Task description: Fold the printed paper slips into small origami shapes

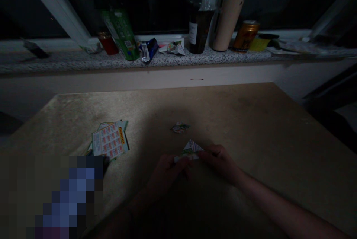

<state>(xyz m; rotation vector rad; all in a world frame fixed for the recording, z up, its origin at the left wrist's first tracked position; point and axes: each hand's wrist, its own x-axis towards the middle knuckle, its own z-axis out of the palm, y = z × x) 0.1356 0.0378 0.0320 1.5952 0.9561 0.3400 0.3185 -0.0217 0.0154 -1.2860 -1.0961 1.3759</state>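
Observation:
Between my two hands is a small piece of printed paper [192, 146], folded to a triangular peak at its far side. My left hand [166, 172] pinches its near left edge, thumb on top. At the right end, my right hand [220, 159] grips it between thumb and fingers. Just beyond the hands, a small folded paper piece [180, 127] lies on the table [240, 120]. To the left rests a loose stack of printed paper sheets [109, 141], with red blocks of print on the top one. Shadow darkens the hands, so the finer folds are hard to make out.
A granite windowsill [167, 60] runs along the back. On it stand a green bottle [122, 32], a dark cup [199, 32], a cardboard tube [232, 8], an orange can [245, 36] and crumpled wrappers [149, 50]. A blurred-out patch [64, 201] covers the lower left.

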